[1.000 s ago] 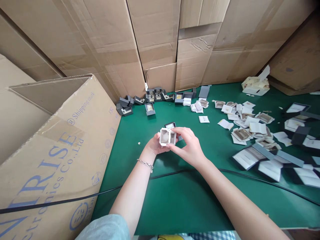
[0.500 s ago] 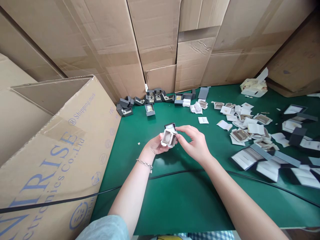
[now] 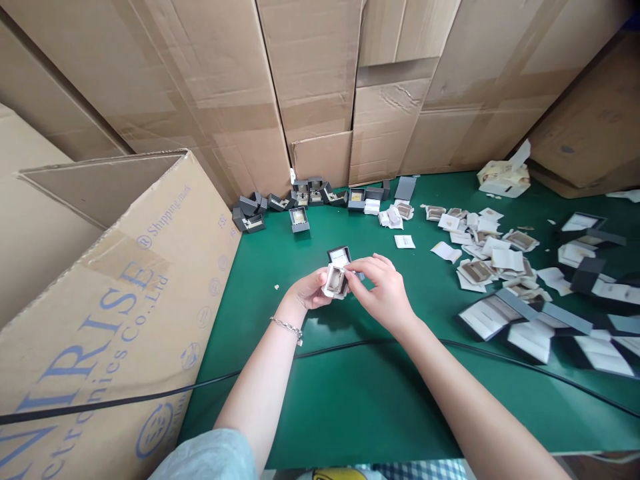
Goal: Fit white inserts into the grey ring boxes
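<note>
My left hand [image 3: 306, 291] holds a small white insert [image 3: 334, 281] with a brownish pad, fingers curled under it. My right hand [image 3: 381, 291] pinches the insert's right edge with thumb and forefinger. Both hover above the green table [image 3: 350, 400]. Just behind the insert lies an open small grey box [image 3: 339, 255] with a white card inside. A silver bracelet [image 3: 287, 326] is on my left wrist.
Several open grey boxes [image 3: 299, 200] line the back by the cardboard wall. Loose white cards and inserts [image 3: 487, 247] cover the right side, with larger grey sleeves [image 3: 530, 320]. A big printed carton [image 3: 100, 300] lies at left. A black cable [image 3: 350, 347] crosses the table.
My right hand drew back slightly from the insert, then closed in again to pinch its right edge. The insert tilted and narrowed in my left hand.
</note>
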Available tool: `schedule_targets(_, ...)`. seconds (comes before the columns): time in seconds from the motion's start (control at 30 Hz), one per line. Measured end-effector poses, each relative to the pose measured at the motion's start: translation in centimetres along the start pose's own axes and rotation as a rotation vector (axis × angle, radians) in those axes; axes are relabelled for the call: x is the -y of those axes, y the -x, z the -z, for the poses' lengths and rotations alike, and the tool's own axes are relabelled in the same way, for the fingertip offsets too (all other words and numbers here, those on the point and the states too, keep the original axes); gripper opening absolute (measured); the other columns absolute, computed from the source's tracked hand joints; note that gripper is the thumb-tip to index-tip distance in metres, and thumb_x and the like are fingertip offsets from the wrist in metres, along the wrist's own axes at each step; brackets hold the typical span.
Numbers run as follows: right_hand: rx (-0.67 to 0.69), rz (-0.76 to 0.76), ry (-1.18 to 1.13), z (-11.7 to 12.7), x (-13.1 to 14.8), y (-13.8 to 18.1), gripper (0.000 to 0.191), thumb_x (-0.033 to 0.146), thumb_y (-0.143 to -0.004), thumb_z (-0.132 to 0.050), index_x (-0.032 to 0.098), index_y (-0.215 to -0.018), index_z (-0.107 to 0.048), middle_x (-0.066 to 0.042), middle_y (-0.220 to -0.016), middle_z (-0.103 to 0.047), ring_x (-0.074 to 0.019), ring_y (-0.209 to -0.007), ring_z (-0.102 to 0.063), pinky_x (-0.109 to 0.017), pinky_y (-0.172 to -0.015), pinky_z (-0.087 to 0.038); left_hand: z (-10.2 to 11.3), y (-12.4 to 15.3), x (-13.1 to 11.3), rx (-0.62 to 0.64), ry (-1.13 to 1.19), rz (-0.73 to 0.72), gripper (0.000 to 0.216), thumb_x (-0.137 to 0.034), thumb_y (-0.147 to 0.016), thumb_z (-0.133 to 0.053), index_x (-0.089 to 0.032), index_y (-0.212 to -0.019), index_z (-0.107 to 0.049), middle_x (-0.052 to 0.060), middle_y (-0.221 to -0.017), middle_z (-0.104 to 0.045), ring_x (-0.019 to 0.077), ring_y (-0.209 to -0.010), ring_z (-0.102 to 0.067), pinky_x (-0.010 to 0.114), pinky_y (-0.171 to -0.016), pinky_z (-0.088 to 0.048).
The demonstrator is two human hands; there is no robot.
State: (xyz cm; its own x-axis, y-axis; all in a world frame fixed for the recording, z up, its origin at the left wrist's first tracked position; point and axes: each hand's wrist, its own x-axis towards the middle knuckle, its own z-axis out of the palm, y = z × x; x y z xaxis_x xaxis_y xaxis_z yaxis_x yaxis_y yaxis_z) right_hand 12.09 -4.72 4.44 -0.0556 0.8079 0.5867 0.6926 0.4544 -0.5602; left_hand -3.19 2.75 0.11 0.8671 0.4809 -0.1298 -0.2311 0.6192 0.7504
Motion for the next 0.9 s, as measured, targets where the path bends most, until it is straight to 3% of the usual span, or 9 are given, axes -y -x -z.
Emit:
schedule_targets(0.33,-0.055,-0.060,0.030,-0.5,0.3,0.2,0.018,0.026,-0.088,-0.047,0.022,-0.075,-0.059,0.000,-0.077,-0.068,-0.0160,-0.073,-0.062,-0.044,-0.098,-0.032,0.2,0.3,0.0,0.028,-0.106,-0.041,0.068,-0.060,-0.040,-0.078,-0.008,-0.080,-0.060,0.004,-0.065,-0.061,0.0021,-0.037,-0.042,0.012,-0.025,-0.022)
schedule_targets(0.63,-0.048,0.056,0.058,-0.6,-0.2,0.3,0.020,0.026,-0.091,-0.044,0.023,-0.082,-0.062,-0.001,-0.082,-0.069,-0.0165,-0.077,-0.063,-0.043,-0.099,-0.034,1.3,-0.1,0.7,0.010,-0.085,-0.049,0.061,-0.058,-0.043,-0.078,-0.010,-0.077,-0.063,0.003,-0.059,-0.059,0.0048,-0.038,-0.045,0.014,-0.029,-0.029)
schedule_targets(0.8,0.008,0.152,0.001,-0.1,-0.3,0.3,0.022,0.027,-0.091,-0.042,0.022,-0.103,-0.060,-0.005,-0.096,-0.067,-0.0190,-0.089,-0.062,-0.039,-0.092,-0.042,1.2,-0.1,0.9,0.013,-0.025,-0.098,0.054,-0.052,-0.048,-0.078,-0.011,-0.079,-0.063,0.005,-0.069,-0.064,0.0038,-0.039,-0.045,0.014,-0.033,-0.031)
schedule_targets(0.9,0.094,0.198,-0.020,0.0,0.1,0.4,0.049,0.040,-0.085,-0.054,0.019,-0.128,-0.044,-0.011,-0.113,-0.060,-0.0240,-0.101,-0.057,-0.040,-0.087,-0.046,1.2,0.0,1.1,0.004,-0.015,-0.115,0.057,-0.055,-0.048,-0.077,-0.013,-0.083,-0.063,0.006,-0.072,-0.064,0.0052,-0.043,-0.048,0.016,-0.036,-0.034)
